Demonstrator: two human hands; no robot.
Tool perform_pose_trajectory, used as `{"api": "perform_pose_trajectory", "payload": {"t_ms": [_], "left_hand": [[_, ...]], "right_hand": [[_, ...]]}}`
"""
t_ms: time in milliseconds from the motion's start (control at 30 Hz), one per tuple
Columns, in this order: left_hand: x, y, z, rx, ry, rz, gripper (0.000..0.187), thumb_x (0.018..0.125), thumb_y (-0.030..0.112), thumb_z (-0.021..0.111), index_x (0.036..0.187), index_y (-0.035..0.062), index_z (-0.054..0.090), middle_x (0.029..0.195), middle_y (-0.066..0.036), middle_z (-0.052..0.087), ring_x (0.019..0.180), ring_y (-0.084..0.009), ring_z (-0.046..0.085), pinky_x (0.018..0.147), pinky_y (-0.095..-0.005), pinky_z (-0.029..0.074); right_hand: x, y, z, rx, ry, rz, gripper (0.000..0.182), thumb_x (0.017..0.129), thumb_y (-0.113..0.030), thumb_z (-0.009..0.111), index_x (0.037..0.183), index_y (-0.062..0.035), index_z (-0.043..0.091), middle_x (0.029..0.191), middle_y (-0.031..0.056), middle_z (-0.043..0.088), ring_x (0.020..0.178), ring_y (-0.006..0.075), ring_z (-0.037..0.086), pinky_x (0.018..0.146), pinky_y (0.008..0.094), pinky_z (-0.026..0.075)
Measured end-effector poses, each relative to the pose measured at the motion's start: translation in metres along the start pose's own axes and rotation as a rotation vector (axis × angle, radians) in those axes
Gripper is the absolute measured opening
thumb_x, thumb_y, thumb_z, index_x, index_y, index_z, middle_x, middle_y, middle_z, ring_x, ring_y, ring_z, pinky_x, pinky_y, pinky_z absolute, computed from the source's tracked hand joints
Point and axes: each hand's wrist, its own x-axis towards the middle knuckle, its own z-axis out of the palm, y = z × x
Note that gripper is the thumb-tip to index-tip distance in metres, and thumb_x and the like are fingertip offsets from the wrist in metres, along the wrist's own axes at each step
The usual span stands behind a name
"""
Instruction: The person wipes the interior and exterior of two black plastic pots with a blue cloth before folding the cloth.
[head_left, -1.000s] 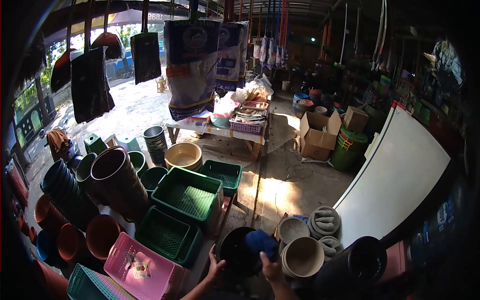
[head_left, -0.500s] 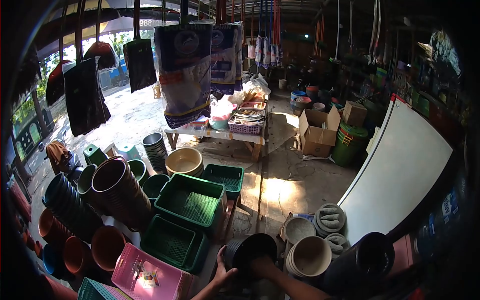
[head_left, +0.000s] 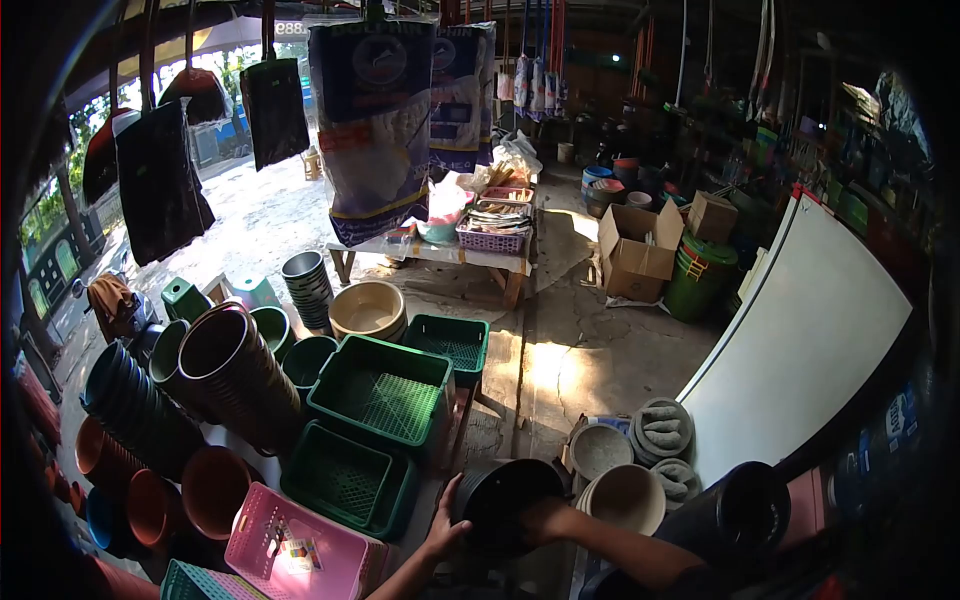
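Note:
A black plastic pot [head_left: 500,492] is low in the middle of the view, its round mouth tipped up toward me. Against its left wall my left hand [head_left: 448,522] is pressed, thumb toward the near side and fingers along the outside. My right hand [head_left: 547,520] reaches over the right part of the rim and is closed there, with the fingertips lost in the dark interior. Just left of the pot are nested green baskets [head_left: 350,480] and a pink basket [head_left: 300,545]. Close on its right stand cream pots [head_left: 625,502].
Stacked brown pots [head_left: 235,365] and a large green basket [head_left: 385,390] fill the left side. Stone mortars [head_left: 660,430], a black bin [head_left: 745,510] and a white board [head_left: 800,330] stand right. Packaged goods [head_left: 375,130] hang overhead. Farther back is a cardboard box [head_left: 640,260].
The black pot's mouth has turned more toward me. My right hand has shifted slightly right along the pot, its forearm now reaching in from farther right. The camera view has moved a little.

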Motion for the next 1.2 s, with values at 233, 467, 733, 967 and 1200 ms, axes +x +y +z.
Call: {"api": "perform_pose_trajectory", "payload": {"t_ms": [233, 467, 733, 967, 1200], "left_hand": [[0.022, 0.044, 0.021, -0.158, -0.128, -0.162, 0.118, 0.063, 0.058, 0.081, 0.153, 0.0100, 0.021, 0.151, -0.018, 0.028, 0.139, -0.0308, 0.032, 0.113, -0.0437, 0.028], [0.028, 0.042, 0.023, -0.145, -0.088, -0.064, 0.121, 0.064, 0.062, 0.078, 0.154, 0.0115, 0.016, 0.154, -0.019, 0.023, 0.141, -0.0331, 0.028, 0.115, -0.0440, 0.024], [0.004, 0.004, 0.036, -0.111, -0.076, -0.077, 0.116, 0.070, 0.064, 0.072, 0.154, 0.0087, 0.015, 0.153, -0.019, 0.027, 0.144, -0.0288, 0.023, 0.118, -0.0399, 0.017], [-0.009, 0.018, 0.046, -0.053, -0.081, -0.029, 0.112, 0.072, 0.055, 0.076, 0.154, 0.0102, 0.014, 0.150, -0.017, 0.030, 0.136, -0.0295, 0.036, 0.111, -0.0437, 0.033], [-0.020, 0.047, 0.035, -0.677, 0.054, -0.456, 0.098, 0.079, 0.075, 0.047, 0.151, 0.0118, 0.027, 0.150, -0.017, 0.033, 0.135, -0.0393, 0.036, 0.108, -0.0581, 0.034]], "right_hand": [[0.051, 0.083, 0.055, -0.842, 1.068, -0.060, 0.019, 0.077, -0.016, 0.056, 0.084, -0.0100, 0.073, 0.099, 0.0103, 0.069, 0.099, 0.0227, 0.064, 0.093, 0.0360, 0.047], [0.004, 0.003, 0.007, -0.345, 0.003, 0.067, 0.043, 0.094, -0.033, 0.047, 0.127, -0.0064, 0.057, 0.122, 0.0167, 0.062, 0.115, 0.0316, 0.058, 0.106, 0.0449, 0.038], [0.005, -0.056, 0.044, 1.561, 0.378, -0.046, 0.069, 0.096, -0.058, 0.047, 0.139, -0.0043, 0.044, 0.130, 0.0159, 0.057, 0.122, 0.0302, 0.054, 0.106, 0.0426, 0.039], [-0.037, -0.020, 0.005, 2.572, 1.003, -0.468, 0.057, 0.101, -0.049, 0.039, 0.127, 0.0000, 0.051, 0.122, 0.0141, 0.060, 0.114, 0.0290, 0.058, 0.102, 0.0451, 0.044], [-0.088, 0.003, 0.050, 1.807, 1.805, -0.049, 0.049, 0.101, -0.030, 0.047, 0.136, 0.0041, 0.045, 0.135, 0.0190, 0.052, 0.123, 0.0323, 0.053, 0.107, 0.0436, 0.039]]}}
